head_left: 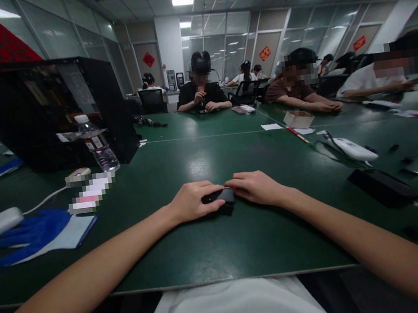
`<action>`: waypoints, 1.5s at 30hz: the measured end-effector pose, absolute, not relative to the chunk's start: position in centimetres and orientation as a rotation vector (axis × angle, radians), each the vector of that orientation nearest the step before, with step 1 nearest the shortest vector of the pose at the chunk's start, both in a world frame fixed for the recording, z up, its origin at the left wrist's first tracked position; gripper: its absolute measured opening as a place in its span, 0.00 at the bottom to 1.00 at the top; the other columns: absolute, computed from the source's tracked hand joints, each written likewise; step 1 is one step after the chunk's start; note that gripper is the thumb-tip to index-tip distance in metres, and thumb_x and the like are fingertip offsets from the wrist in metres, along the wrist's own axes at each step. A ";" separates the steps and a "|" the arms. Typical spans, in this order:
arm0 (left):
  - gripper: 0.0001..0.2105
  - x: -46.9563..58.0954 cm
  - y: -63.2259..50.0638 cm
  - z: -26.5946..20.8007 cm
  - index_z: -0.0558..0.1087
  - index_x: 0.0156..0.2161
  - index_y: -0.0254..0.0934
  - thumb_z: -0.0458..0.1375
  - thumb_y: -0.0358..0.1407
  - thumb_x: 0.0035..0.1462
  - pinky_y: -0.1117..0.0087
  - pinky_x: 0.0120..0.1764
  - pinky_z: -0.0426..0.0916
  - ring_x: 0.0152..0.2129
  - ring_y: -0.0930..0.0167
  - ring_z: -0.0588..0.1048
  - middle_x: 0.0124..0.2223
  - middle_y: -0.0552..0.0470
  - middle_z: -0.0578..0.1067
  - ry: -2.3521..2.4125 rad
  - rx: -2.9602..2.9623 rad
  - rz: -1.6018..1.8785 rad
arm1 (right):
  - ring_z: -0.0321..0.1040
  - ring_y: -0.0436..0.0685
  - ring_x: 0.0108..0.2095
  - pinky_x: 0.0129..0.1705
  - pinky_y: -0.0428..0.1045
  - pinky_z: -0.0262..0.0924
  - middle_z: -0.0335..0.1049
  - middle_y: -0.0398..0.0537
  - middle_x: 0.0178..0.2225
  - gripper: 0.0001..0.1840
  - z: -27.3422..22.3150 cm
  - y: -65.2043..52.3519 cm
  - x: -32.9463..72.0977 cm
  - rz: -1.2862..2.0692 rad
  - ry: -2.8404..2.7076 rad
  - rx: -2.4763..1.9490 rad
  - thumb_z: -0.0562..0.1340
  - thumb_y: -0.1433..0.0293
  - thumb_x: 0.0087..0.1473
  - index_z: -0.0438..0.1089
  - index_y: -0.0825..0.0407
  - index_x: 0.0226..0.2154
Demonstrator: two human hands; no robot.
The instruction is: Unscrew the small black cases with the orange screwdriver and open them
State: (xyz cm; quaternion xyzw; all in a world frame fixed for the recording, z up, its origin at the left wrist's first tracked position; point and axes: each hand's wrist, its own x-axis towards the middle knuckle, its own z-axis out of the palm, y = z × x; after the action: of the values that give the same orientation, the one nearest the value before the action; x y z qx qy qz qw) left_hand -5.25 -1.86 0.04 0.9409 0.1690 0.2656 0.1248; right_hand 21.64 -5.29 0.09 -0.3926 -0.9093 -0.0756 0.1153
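Just above the green table, in the middle of the head view, there is a small black box-shaped object with a greyer right end. My left hand is closed around its left part, thumb along the near side and fingers over the far side. The fingertips of my right hand are drawn together at its right end, touching or almost touching it. A tiny red spot shows by those fingertips. Whether they pinch something is hidden, and the object's exact kind does not show.
On the left are a plastic bottle, a blue-and-white glove and a black open-sided case. To the right lie a white device with a cable, a black flat object and a small cardboard box. Several people sit around the table.
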 end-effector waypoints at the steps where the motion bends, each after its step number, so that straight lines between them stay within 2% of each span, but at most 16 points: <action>1: 0.20 -5.3 -1.8 0.1 0.76 0.56 0.36 0.59 0.45 0.65 0.67 0.44 0.73 0.40 0.65 0.80 0.47 0.44 0.81 0.495 2.742 0.769 | 0.72 0.55 0.37 0.35 0.47 0.61 0.74 0.51 0.41 0.15 0.2 -5.2 21.7 -0.219 -2.668 -1.202 0.56 0.68 0.67 0.72 0.50 0.52; 7: 0.21 -5.5 -1.7 0.6 0.75 0.57 0.35 0.60 0.45 0.64 0.68 0.42 0.72 0.39 0.65 0.80 0.46 0.43 0.82 0.471 2.745 0.744 | 0.74 0.57 0.39 0.37 0.49 0.63 0.74 0.53 0.44 0.16 0.4 -4.6 22.9 -0.167 -2.565 -1.466 0.57 0.61 0.67 0.73 0.50 0.51; 14: 0.20 -5.6 -1.5 0.4 0.75 0.54 0.34 0.61 0.46 0.63 0.68 0.42 0.72 0.39 0.64 0.81 0.45 0.44 0.82 0.470 2.747 0.761 | 0.74 0.59 0.41 0.40 0.51 0.67 0.75 0.54 0.43 0.15 0.2 -4.3 23.4 -0.157 -2.497 -1.521 0.57 0.63 0.67 0.74 0.52 0.48; 19: 0.19 -5.6 -1.6 0.6 0.76 0.53 0.34 0.61 0.45 0.64 0.67 0.45 0.72 0.41 0.64 0.80 0.46 0.44 0.82 0.448 2.721 0.800 | 0.72 0.60 0.47 0.49 0.56 0.68 0.75 0.57 0.47 0.18 0.7 -5.2 22.2 -0.144 -2.356 -1.180 0.52 0.62 0.70 0.72 0.53 0.51; 23: 0.18 -5.6 -1.5 0.5 0.76 0.53 0.34 0.61 0.45 0.64 0.67 0.44 0.73 0.40 0.65 0.81 0.45 0.43 0.82 0.389 2.705 0.841 | 0.72 0.61 0.49 0.50 0.57 0.69 0.74 0.60 0.49 0.23 1.4 -6.8 20.9 -0.139 -2.373 -0.832 0.54 0.56 0.68 0.70 0.54 0.54; 26: 0.18 -5.7 -1.4 0.4 0.78 0.53 0.35 0.61 0.45 0.64 0.67 0.44 0.74 0.40 0.65 0.80 0.46 0.42 0.81 0.370 2.736 0.889 | 0.72 0.63 0.47 0.48 0.58 0.70 0.74 0.61 0.47 0.27 1.5 -7.7 20.0 -0.178 -2.456 -0.768 0.58 0.52 0.65 0.70 0.55 0.54; 31: 0.17 -5.6 -1.4 0.4 0.78 0.52 0.36 0.61 0.44 0.64 0.66 0.45 0.75 0.41 0.64 0.80 0.47 0.42 0.81 0.368 2.765 0.920 | 0.73 0.60 0.46 0.47 0.55 0.72 0.75 0.57 0.46 0.18 1.3 -8.0 19.2 -0.126 -2.419 -0.795 0.59 0.59 0.65 0.72 0.52 0.51; 36: 0.17 -5.6 -1.5 0.7 0.78 0.51 0.34 0.62 0.44 0.64 0.64 0.45 0.75 0.41 0.64 0.80 0.47 0.41 0.81 0.348 2.744 0.943 | 0.74 0.59 0.44 0.46 0.55 0.72 0.76 0.56 0.43 0.15 1.3 -7.9 19.1 -0.069 -2.380 -0.804 0.61 0.61 0.64 0.73 0.53 0.47; 45: 0.16 -6.6 -1.3 1.1 0.76 0.54 0.35 0.60 0.40 0.64 0.63 0.49 0.75 0.45 0.64 0.79 0.49 0.41 0.80 0.286 2.677 0.868 | 0.74 0.59 0.43 0.46 0.55 0.72 0.77 0.55 0.43 0.13 0.8 -7.8 18.9 -0.059 -2.277 -0.791 0.63 0.62 0.63 0.73 0.51 0.47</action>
State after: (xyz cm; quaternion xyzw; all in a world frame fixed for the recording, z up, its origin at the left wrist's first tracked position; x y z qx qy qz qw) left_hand -6.56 -1.26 1.07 0.9348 0.0999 0.3032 0.1558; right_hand 18.95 -7.80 0.80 -0.3064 -0.8821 -0.0228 0.3572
